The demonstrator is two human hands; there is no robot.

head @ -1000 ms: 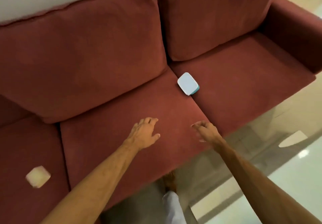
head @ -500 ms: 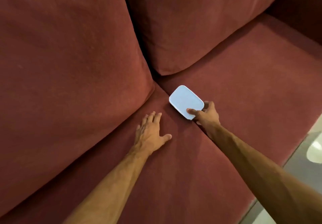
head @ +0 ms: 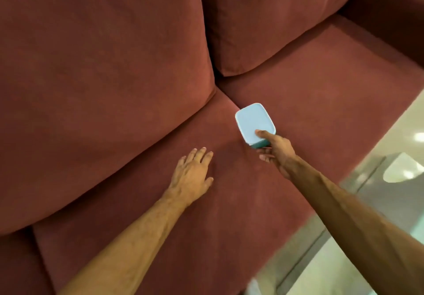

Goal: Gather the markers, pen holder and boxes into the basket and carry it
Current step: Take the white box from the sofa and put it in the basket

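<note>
R hand (head: 276, 150) pinching box (head: 254, 122), L hand (head: 191, 175) flat, sofa (head: 114, 76)

Two bare forearms, no sleeves, left hand (head: 192, 175) with light hair on the arm, right hand (head: 278, 151) bare, no rings, no watch

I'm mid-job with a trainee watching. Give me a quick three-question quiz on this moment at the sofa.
1. True or false: the left hand is gripping the box.
2. Which hand holds the box? A) the left B) the right hand C) both
3. Fill in: the left hand lies palm down on the sofa's seat ______.

Key: 1 false, it lies open on the cushion, apart from the box. 2 B, thumb on the pale lid, fingers under the teal base. 3 cushion.
</note>
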